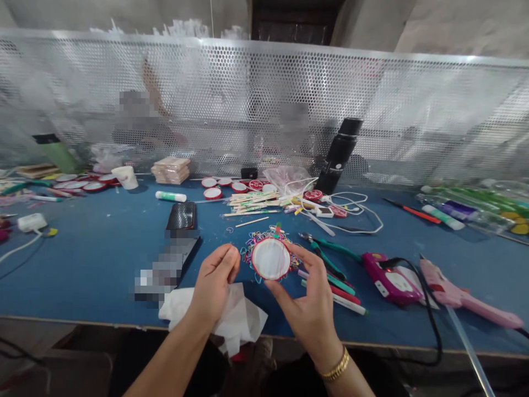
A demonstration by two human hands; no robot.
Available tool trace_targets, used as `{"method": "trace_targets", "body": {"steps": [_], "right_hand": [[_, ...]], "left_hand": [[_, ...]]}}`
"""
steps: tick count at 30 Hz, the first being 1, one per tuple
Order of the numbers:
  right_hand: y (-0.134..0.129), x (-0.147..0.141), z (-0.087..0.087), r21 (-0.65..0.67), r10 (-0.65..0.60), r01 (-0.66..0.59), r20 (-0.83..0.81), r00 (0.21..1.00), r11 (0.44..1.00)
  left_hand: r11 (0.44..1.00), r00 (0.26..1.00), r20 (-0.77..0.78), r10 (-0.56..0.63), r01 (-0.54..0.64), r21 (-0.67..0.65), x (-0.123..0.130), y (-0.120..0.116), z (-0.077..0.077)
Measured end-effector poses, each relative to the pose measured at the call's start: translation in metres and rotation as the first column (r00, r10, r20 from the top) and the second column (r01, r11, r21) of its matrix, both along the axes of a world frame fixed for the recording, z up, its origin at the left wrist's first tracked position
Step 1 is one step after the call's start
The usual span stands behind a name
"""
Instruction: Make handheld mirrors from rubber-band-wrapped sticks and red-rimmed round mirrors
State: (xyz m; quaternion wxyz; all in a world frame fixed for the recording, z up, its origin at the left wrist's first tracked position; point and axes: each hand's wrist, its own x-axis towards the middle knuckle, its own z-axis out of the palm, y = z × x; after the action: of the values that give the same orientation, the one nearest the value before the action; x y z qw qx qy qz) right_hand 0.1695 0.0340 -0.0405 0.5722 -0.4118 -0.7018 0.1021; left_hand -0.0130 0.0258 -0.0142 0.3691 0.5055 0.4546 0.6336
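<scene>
My right hand holds a round white disc with a red rim between thumb and fingers. A small green and red piece stands at the disc's top edge. Just left of the disc, my left hand is closed, fingertips pinched together; what they hold, if anything, is too small to make out. Behind and around the disc lies a heap of small coloured loops. White tissue lies under and beside my left wrist.
Pliers, pens, a magenta device and a pink glue gun lie right. A phone lies left. Sticks, a cable and a black bottle are behind. Perforated metal screen spans the back.
</scene>
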Motion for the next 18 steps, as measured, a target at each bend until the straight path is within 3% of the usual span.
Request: {"method": "trace_targets", "body": {"steps": [11,14,18], "right_hand": [[0.004,-0.003,-0.003,-0.066,-0.029,0.024,-0.07,0.997,0.998],[0.011,0.003,0.007,-0.177,0.065,-0.094,-0.167,0.984,0.98],[0.031,0.009,0.04,-0.264,0.231,-0.321,-0.322,0.918,0.909]], "left_hand": [[0.998,0.994,0.09,0.056,-0.059,0.027,-0.001,-0.001,-0.006],[0.994,0.994,0.031,0.102,-0.104,0.043,0.0,-0.005,-0.004],[0.989,0.975,-0.188,0.118,-0.098,0.111,0.001,-0.014,-0.006]]}}
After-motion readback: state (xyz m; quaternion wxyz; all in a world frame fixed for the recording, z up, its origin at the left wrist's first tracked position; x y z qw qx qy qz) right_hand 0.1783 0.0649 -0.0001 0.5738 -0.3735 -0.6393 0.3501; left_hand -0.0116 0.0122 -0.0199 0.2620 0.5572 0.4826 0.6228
